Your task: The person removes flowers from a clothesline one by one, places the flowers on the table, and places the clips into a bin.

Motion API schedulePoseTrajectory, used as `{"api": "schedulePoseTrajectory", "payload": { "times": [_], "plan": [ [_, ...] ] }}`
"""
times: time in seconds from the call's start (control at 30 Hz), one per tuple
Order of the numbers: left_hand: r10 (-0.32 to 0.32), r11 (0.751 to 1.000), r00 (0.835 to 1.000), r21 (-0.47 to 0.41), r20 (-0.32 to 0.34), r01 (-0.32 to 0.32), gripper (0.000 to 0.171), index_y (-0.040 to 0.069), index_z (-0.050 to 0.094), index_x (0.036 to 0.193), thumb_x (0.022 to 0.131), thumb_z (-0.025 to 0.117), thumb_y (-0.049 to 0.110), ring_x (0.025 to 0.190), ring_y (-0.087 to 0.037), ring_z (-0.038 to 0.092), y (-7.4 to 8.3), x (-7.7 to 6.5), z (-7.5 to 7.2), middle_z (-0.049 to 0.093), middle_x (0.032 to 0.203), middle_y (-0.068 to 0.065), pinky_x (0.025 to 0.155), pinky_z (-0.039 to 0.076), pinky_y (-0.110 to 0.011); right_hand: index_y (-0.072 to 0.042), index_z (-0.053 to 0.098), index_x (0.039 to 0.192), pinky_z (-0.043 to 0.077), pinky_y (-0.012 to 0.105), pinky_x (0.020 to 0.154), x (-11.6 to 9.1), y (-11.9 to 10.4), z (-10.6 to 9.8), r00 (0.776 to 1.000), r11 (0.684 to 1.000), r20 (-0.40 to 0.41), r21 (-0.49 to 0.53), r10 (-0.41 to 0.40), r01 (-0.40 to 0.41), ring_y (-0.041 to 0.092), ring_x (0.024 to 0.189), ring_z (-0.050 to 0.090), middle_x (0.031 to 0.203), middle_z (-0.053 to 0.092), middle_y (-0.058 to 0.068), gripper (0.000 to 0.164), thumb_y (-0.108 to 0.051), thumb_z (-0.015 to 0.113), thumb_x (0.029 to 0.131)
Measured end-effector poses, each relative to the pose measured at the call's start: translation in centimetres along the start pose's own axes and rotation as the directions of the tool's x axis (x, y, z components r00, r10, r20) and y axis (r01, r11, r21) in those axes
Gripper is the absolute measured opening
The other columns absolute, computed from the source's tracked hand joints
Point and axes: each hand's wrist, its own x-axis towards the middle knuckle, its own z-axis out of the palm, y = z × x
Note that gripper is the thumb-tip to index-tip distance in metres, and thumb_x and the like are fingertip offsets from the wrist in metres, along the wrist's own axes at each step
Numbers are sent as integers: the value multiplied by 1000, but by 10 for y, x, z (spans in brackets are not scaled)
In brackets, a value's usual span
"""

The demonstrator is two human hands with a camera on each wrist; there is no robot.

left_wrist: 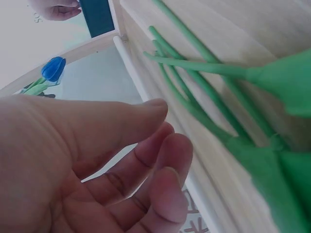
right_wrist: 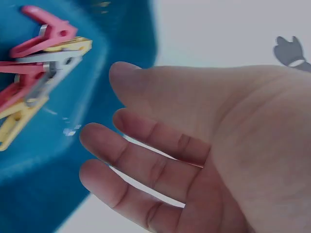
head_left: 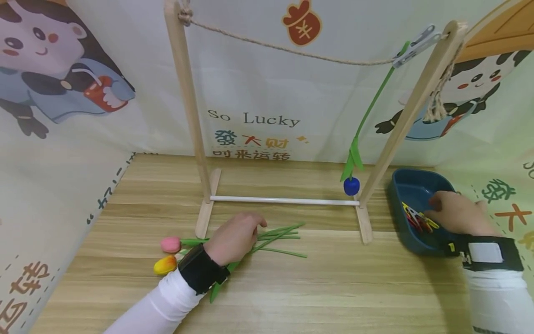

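Observation:
My left hand (head_left: 235,235) hovers over the artificial tulips on the table, thumb and fingers loosely curved around nothing. A pink tulip head (head_left: 170,244) and a yellow-orange tulip head (head_left: 165,265) stick out left of the wrist; green stems (head_left: 283,231) fan out to the right, and their middles are partly hidden. My right hand (head_left: 454,212) reaches into a dark blue bin (head_left: 395,227), fingers relaxed and holding nothing. Beside its fingertips in the bin lie several red, yellow and grey clothespins (right_wrist: 41,73).
A wooden frame (head_left: 189,102) stands behind the tulips, with a rope (head_left: 292,48) strung across its top and a white bar (head_left: 283,200) low down. At the rope's right end a grey clothespin (head_left: 417,46) holds a blue tulip (head_left: 351,186) head down. Printed cloth walls surround the table.

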Motion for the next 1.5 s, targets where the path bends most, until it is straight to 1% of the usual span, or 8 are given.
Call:
{"api": "schedulePoseTrajectory", "payload": {
  "times": [0.2,0.57,0.67,0.8,0.97,1.17,1.3,1.5],
  "plan": [
    [-11,1000,1000,-7,21,11,29,3,73,124,96,72,-2,81,-17,58,10,3,-14,62,87,0,73,53,-36,12,59,129,21,82,90,-10,-13,-18,999,1000,-32,-19,-19,19,53,106,62,115,70,30,48,-25,70,101],
    [54,996,997,-73,-58,-59,39,2,68,135,97,75,8,92,-21,64,27,19,-46,70,109,-9,79,55,-36,9,57,128,25,68,79,-32,-54,-64,980,991,-192,-132,-43,17,50,96,64,118,69,32,43,-24,70,103],
    [60,994,995,-90,-79,-67,43,2,65,139,99,76,12,93,-22,65,34,25,-53,70,112,-10,80,56,-36,9,59,124,21,80,97,-36,-66,-76,957,987,-281,-158,-67,23,55,97,62,112,69,33,39,-19,73,101],
    [68,989,991,-125,-114,-83,48,3,61,144,100,76,16,101,-24,66,45,36,-63,69,115,-9,85,56,-38,10,59,123,12,86,102,-42,-83,-94,931,983,-354,-181,-84,20,57,100,59,111,66,36,38,-16,74,100],
    [90,981,981,-156,-172,-117,50,3,59,146,101,76,17,103,-24,67,60,52,-72,67,117,-8,87,57,-36,11,57,125,26,80,98,-48,-105,-113,894,978,-432,-208,-117,28,56,106,57,116,63,38,40,-17,72,101],
    [121,959,958,-220,-261,-181,52,6,56,150,102,74,19,106,-21,64,78,67,-78,66,122,-6,90,56,-34,13,58,125,22,81,105,-49,-127,-137,818,971,-538,-216,-202,98,58,107,55,117,63,39,38,-13,72,101],
    [121,935,945,-284,-304,-211,56,7,53,153,102,74,19,109,-18,63,90,77,-82,65,127,-6,94,56,-35,16,56,130,33,78,101,-49,-140,-152,781,964,-574,-227,-247,138,59,106,56,120,61,41,42,-11,71,102],
    [150,884,899,-352,-411,-308,58,6,49,155,103,72,17,117,-21,63,102,96,-81,63,135,-10,98,55,-33,17,49,142,39,69,102,-51,-159,-170,741,965,-620,-202,-259,169,56,116,48,132,54,40,49,-12,64,106]
  ]
}}
